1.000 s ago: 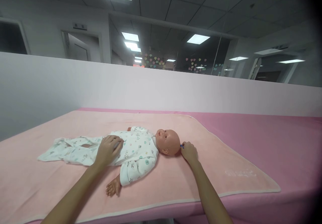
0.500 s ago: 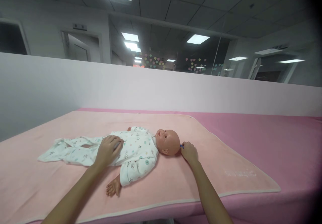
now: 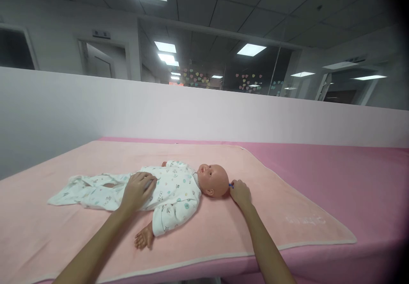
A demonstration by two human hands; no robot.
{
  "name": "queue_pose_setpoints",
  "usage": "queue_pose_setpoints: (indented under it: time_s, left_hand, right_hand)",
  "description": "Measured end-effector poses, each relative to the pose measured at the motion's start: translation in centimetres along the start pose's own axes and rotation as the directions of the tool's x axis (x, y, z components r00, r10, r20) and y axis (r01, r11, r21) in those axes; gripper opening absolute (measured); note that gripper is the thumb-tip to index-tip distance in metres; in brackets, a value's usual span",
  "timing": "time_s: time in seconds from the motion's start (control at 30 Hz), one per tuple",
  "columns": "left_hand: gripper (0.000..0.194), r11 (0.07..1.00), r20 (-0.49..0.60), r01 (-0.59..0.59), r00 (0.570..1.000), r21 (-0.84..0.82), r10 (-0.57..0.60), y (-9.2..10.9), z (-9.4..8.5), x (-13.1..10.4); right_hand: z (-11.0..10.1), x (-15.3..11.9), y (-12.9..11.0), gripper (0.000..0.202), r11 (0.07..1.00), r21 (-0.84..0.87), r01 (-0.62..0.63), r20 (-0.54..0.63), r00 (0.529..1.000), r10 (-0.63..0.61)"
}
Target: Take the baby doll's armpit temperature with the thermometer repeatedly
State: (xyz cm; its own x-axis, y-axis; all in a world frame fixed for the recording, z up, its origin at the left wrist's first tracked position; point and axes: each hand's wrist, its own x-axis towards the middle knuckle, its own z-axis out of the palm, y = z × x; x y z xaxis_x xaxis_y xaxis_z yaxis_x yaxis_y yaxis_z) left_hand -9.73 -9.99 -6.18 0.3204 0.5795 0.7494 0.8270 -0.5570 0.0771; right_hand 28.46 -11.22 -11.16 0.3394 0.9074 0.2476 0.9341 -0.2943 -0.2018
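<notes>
A baby doll (image 3: 214,180) lies on its back in a white patterned romper (image 3: 175,186), its head toward the right and the romper's legs stretching left. My left hand (image 3: 138,188) rests on the romper around the belly, fingers laid over the cloth and slightly curved; what lies under the palm is hidden. Beside the crown of the doll's head, my right hand (image 3: 241,193) is closed in a pinch on a small blue object (image 3: 231,185). Only the tip of that object shows, close to the head, so its kind is unclear.
Under the doll spreads a peach blanket (image 3: 217,228) with pale edging, over a pink table cover (image 3: 319,169). A white partition (image 3: 204,113) stands behind the table. Beyond it are a glass wall with heart stickers and a doorway (image 3: 104,60).
</notes>
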Motion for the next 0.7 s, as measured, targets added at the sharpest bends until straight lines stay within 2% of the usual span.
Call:
queue_pose_setpoints:
  time_s: [0.7]
  left_hand:
    - [0.026,1.000,0.003,0.005,1.000,0.000,-0.005,-0.09,0.08,-0.03]
  right_hand:
    - [-0.06,-0.05,-0.01,0.025,1.000,0.006,0.001,-0.003,1.000,-0.001]
